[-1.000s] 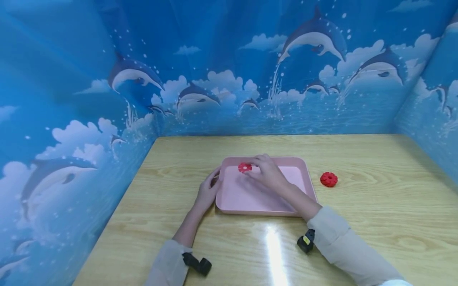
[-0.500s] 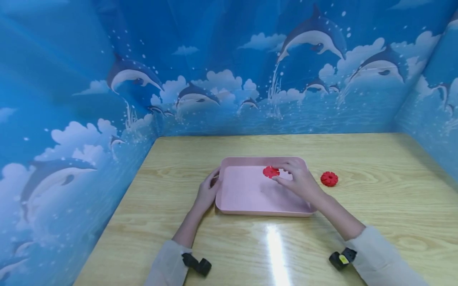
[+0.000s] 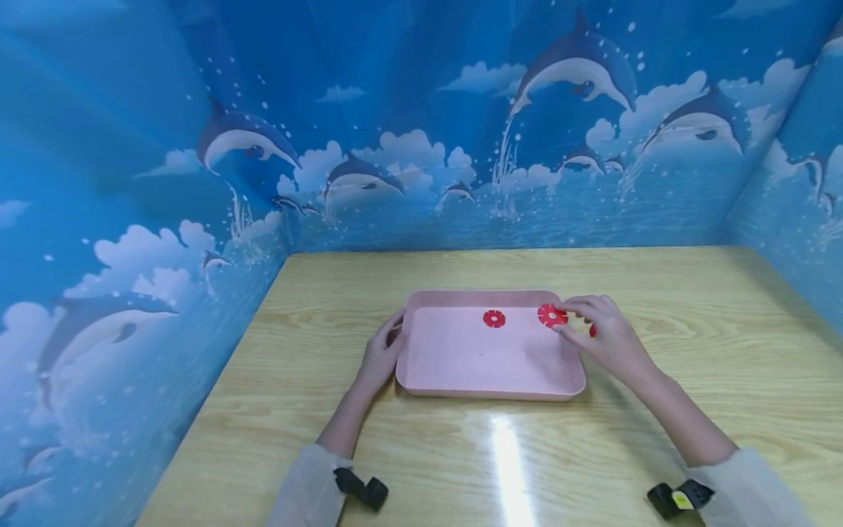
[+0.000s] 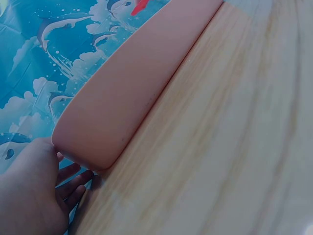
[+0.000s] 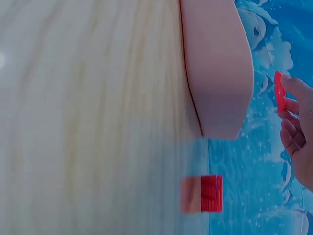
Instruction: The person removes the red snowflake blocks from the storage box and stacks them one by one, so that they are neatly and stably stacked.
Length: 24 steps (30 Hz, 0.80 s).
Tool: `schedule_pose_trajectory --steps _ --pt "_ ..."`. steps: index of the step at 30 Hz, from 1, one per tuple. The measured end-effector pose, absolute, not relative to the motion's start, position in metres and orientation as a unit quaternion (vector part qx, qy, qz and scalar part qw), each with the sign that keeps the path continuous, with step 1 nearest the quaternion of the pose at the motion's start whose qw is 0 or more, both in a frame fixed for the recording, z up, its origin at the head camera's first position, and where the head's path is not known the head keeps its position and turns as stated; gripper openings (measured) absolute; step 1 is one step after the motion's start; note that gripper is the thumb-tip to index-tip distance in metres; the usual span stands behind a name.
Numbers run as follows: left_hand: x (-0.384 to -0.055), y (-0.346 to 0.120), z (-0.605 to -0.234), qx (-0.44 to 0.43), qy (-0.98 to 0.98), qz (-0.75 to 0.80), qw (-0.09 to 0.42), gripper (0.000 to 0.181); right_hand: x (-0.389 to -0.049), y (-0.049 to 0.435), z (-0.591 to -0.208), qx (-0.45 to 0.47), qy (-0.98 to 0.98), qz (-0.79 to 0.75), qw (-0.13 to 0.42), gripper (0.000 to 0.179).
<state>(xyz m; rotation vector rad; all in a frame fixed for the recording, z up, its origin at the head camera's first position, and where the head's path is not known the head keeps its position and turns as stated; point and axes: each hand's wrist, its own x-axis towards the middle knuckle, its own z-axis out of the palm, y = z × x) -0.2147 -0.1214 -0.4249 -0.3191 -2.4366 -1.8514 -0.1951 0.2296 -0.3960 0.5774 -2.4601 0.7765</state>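
Note:
A thin red notched disc with a central hole is pinched between the thumb and fingers of my right hand, over the tray's right rim. Another such disc lies flat in the pink tray, toward its far side. Just outside the tray on the right, a stack of red discs stands on the table; in the head view my right hand covers most of it. My left hand rests against the tray's left end, its relaxed fingers by the corner in the left wrist view.
The tray sits on a light wood-grain table. Blue dolphin-print sheeting rises behind the table and along both sides. Black cameras are strapped to both wrists, and a bright reflection lies on the table in front of the tray.
My right hand has carried the pinched disc rightward from the tray's left part to its right rim. The disc lying in the tray has come out from behind that hand. My left hand stays put.

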Motion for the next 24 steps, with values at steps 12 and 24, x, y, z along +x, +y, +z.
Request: schedule_pose_trajectory --steps 12,24 --pt "-0.213 -0.122 -0.422 -0.099 -0.794 -0.599 0.033 0.041 -0.187 0.274 -0.400 0.151 -0.915 0.270 0.257 0.038" --pt "-0.212 -0.121 -0.420 -0.101 -0.792 -0.602 0.031 0.041 -0.188 0.304 -0.424 0.136 -0.906 0.293 0.275 0.033"
